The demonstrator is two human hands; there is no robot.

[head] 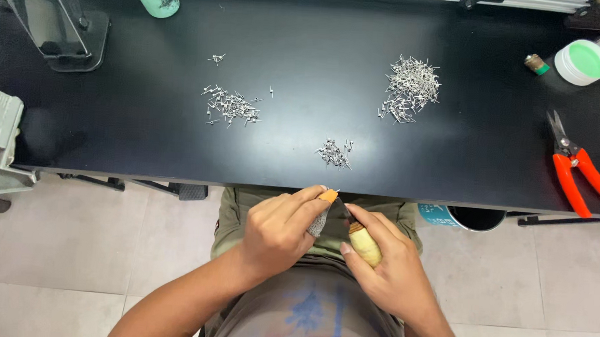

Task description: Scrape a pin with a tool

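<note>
A seated person works just below the near edge of a black table (144, 140), both hands held over the lap. The left hand (277, 230) pinches a tiny metal piece between a thumb and a forefinger capped in orange and grey covers; the piece itself is too small to make out. The right hand (391, 274) is closed around the pale wooden handle of a small pointed tool (359, 237).

The tool's long axis runs on a slant, handle low and to the right, dark tip aimed up and left, meeting the left fingertips.

On the table three heaps of small metal pins tell how the work stands: a large pile (411, 89) at the right, a looser scatter (231, 105) at the left, and a small cluster (335, 153) nearest the hands. Which heap is finished cannot be told; plenty of pins seem to remain.

Red-handled snips (577, 169) lie untouched at the far right, near a round white tub of green paste (582, 61).
</note>
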